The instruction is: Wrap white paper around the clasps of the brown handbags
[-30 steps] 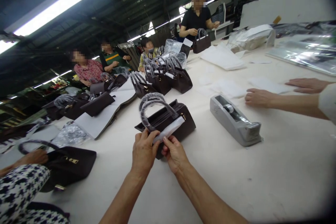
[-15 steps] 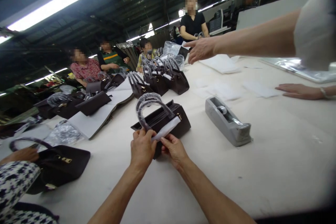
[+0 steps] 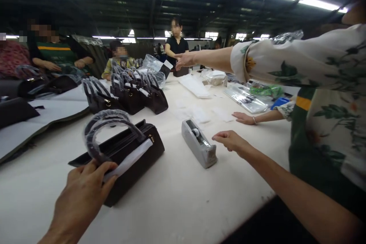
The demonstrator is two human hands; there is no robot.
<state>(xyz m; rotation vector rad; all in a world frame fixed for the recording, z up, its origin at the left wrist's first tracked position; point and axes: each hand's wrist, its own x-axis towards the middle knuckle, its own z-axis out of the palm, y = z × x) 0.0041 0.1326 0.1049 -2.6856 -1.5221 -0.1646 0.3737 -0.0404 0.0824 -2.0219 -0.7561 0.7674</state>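
Note:
A dark brown handbag (image 3: 137, 160) stands tilted on the table in front of me, its handles (image 3: 108, 118) wrapped in clear plastic film. A folded strip of white paper (image 3: 133, 159) lies slantwise along its side, near a gold-coloured fitting. With thumb and fingers, my left hand (image 3: 85, 187) pinches the strip's lower end by the handle base. Beside the cutting end of a grey tape dispenser (image 3: 198, 143) is my right hand (image 3: 231, 142), fingers pressed together at the tips. Whether any tape is between them is too small to see.
Several more handbags (image 3: 128, 95) with wrapped handles stand at the back left. White paper sheets (image 3: 197, 113) lie beyond the dispenser. At right, a co-worker's arm (image 3: 217, 56) reaches across; the other hand (image 3: 243, 117) rests on the table (image 3: 177, 209). Other people stand behind.
My right hand has left the paper strip and moved right to the tape dispenser. My left hand stays on the strip. The view has turned right and levelled.

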